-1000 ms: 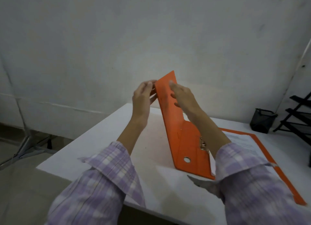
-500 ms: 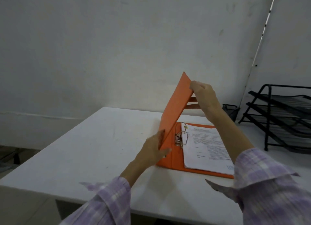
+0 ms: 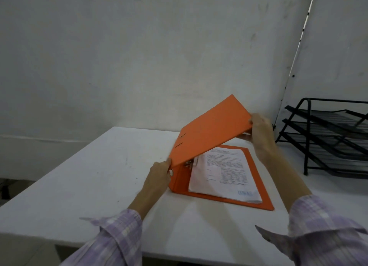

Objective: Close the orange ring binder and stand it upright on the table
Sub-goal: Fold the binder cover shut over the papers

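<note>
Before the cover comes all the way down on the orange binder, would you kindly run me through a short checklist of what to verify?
1. Right hand grips the far edge of the orange cardboard front cover: ok.
2. Left hand steadies the orange ring binder's spine: ok.
3. White printed sheets lie flat inside the orange back cover, nothing sticking past its edges: ok.
4. Metal ring mechanism latched shut: cannot tell, the cover partly hides it.
5. Cover fully down: not ok, it is half raised.
6. Bare white table beside the binder for standing it up, black wire tray rack apart: ok.
</note>
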